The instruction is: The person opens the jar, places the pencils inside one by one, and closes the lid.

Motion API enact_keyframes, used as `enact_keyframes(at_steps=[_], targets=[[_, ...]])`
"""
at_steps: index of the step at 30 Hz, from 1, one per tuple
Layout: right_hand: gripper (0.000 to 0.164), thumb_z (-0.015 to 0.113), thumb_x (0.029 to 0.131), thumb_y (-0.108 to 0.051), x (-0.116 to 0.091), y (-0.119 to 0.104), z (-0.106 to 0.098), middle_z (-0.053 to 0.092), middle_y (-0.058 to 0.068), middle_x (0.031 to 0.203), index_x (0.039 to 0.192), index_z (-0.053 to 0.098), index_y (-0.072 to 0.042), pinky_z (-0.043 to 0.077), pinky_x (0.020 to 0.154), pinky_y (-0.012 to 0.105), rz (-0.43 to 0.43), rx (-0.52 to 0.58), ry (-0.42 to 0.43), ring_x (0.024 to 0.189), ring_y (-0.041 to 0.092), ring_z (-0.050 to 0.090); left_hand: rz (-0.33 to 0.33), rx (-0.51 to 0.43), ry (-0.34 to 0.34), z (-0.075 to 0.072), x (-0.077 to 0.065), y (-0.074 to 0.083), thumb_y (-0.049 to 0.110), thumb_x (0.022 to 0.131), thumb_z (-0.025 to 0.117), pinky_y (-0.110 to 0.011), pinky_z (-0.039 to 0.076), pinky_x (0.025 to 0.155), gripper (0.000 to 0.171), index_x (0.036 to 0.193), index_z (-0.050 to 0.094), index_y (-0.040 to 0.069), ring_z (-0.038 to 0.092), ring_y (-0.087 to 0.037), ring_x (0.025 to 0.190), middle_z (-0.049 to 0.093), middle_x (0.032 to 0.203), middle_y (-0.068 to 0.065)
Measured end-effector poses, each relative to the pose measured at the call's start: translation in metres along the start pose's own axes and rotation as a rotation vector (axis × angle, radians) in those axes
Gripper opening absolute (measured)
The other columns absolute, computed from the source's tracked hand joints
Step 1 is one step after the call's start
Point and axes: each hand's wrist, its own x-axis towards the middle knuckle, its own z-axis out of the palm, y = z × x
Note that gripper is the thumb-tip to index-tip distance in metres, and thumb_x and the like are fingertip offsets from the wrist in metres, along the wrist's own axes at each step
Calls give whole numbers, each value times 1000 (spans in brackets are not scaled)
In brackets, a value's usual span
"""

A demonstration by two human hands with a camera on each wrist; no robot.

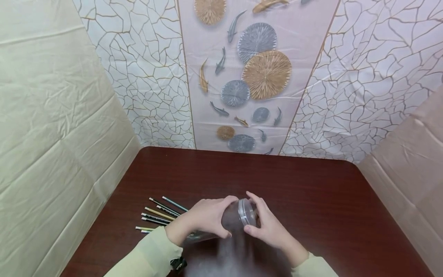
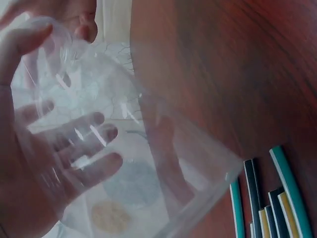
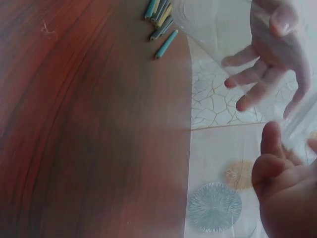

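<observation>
A clear plastic jar [image 2: 198, 198] is tilted on its side above the table, and its far surface shows through to the wall cloth behind. My left hand [image 1: 211, 217] grips the jar round its body, thumb near the ribbed end, with the fingers visible through the plastic. At that end is a clear round lid [image 1: 246, 212] with ribbed edges. My right hand [image 1: 270, 227] holds the lid between thumb and fingers spread round it. Several pencils [image 1: 160, 213] lie fanned on the table left of my left hand, partly hidden behind that hand and the jar.
The dark red-brown wooden table [image 1: 311, 192] reaches back to a patterned cloth [image 1: 238, 115] with fish and round motifs. Pale cloth panels [image 1: 52, 134] close in the left and right sides. A dark band [image 1: 178, 263] sits at my left sleeve.
</observation>
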Motion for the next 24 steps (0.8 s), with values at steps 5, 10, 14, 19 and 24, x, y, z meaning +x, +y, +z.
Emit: enact_keyframes(at_steps=[5, 10, 14, 19, 24], targets=[[63, 60, 78, -24, 3, -1, 5, 41, 8, 109, 132, 29, -18, 43, 59, 22, 111, -33, 24, 70, 9, 50, -24, 133, 55, 0, 0, 2, 57, 49, 67, -28, 39, 52, 89, 126, 29, 32, 50, -5, 72, 52, 88, 11], [51, 60, 80, -24, 6, -11, 9, 41, 8, 106, 125, 39, -13, 43, 59, 22, 240, -75, 35, 71, 10, 48, -35, 234, 65, 0, -1, 7, 57, 49, 66, -29, 39, 49, 90, 127, 30, 30, 51, -9, 73, 52, 87, 7], [48, 61, 79, -20, 10, -33, 7, 42, 11, 102, 120, 42, -4, 41, 56, 22, 306, -48, 44, 69, 11, 45, -42, 276, 62, 0, -2, 10, 57, 50, 66, -29, 39, 48, 90, 127, 30, 28, 51, -11, 71, 52, 86, 5], [46, 60, 79, -15, 12, -49, 5, 42, 12, 100, 118, 42, 0, 41, 55, 21, 330, -28, 41, 69, 13, 44, -40, 284, 57, 0, -2, 10, 57, 49, 66, -29, 39, 47, 90, 127, 30, 28, 51, -11, 71, 52, 85, 5], [45, 60, 79, -14, 11, -48, 6, 41, 14, 99, 117, 42, 0, 42, 55, 22, 304, -14, 47, 69, 15, 45, -37, 284, 65, 0, -4, 10, 57, 49, 66, -30, 39, 48, 90, 126, 31, 28, 51, -11, 71, 52, 84, 5]])
